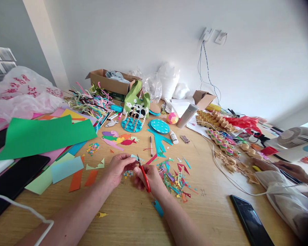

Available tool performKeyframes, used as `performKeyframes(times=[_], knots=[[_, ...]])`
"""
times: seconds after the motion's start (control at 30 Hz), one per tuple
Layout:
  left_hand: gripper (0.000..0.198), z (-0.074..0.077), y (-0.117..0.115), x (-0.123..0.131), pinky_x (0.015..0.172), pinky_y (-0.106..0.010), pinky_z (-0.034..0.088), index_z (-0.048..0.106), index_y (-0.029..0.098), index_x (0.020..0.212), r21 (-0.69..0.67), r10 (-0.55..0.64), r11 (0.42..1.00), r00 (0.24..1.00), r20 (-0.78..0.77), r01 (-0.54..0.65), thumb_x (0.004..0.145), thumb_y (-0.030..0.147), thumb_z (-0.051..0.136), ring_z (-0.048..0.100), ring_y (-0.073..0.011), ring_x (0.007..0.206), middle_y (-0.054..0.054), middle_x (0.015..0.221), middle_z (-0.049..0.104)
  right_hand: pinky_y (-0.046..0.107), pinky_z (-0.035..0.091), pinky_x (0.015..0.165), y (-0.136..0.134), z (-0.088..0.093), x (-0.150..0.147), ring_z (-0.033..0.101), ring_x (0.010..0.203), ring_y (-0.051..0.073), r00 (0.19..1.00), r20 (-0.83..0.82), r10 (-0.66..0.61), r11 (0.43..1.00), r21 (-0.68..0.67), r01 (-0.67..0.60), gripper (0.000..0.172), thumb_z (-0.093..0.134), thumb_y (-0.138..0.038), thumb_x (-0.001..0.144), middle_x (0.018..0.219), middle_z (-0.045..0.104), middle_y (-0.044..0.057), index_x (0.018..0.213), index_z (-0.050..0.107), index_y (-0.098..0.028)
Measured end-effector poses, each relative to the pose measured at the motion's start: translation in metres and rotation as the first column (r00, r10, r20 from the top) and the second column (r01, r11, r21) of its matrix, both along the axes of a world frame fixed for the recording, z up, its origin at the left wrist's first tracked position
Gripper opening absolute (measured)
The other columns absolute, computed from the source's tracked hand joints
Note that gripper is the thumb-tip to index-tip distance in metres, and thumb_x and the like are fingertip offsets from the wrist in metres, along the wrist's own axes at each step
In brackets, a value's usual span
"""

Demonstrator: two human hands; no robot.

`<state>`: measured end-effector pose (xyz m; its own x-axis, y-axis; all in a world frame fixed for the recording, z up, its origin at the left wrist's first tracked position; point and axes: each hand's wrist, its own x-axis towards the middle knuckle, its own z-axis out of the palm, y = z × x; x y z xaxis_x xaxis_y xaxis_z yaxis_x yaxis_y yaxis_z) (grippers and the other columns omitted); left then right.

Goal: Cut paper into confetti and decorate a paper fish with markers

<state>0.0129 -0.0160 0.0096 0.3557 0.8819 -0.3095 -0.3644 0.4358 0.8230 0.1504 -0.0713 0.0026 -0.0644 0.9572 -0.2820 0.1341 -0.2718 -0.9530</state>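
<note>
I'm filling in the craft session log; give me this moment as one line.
left hand: pinching small pale blue paper piece | right hand: holding red-handled scissors at the paper | nearby: paper scraps on wooden table

Right hand (150, 177) gripping red scissors (144, 177), left hand (118, 168) pinching paper scrap (133, 157)

The scissors (144, 177) have red handles, and the paper scrap (135, 158) at their tip is pale blue. A big sheet of paper (43, 135) is bright green, the paper disc (159, 126) is turquoise with white dots, and the ball (172, 118) is patched pink, yellow and orange. The phone (250, 222) is black, on a light wooden table (215, 191).
</note>
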Motion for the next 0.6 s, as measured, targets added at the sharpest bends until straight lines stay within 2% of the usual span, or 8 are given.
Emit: performKeyframes(times=[0.6], knots=[[0.023,-0.0029,-0.0007,0.0008,0.06,-0.027,0.048,0.069,0.014,0.062,-0.005,0.0,1.0,1.0,-0.008,0.0,0.05,0.029,0.083,0.062,-0.0153,0.057,-0.005,0.061,0.07,0.02,0.04,0.038,0.0002,-0.0016,0.0006,0.054,0.038,0.011,1.0,-0.006,0.029,1.0,0.01,-0.029,0.059,0.067,-0.072,0.067,0.054,0.063,0.004,0.066,0.058,-0.013]])
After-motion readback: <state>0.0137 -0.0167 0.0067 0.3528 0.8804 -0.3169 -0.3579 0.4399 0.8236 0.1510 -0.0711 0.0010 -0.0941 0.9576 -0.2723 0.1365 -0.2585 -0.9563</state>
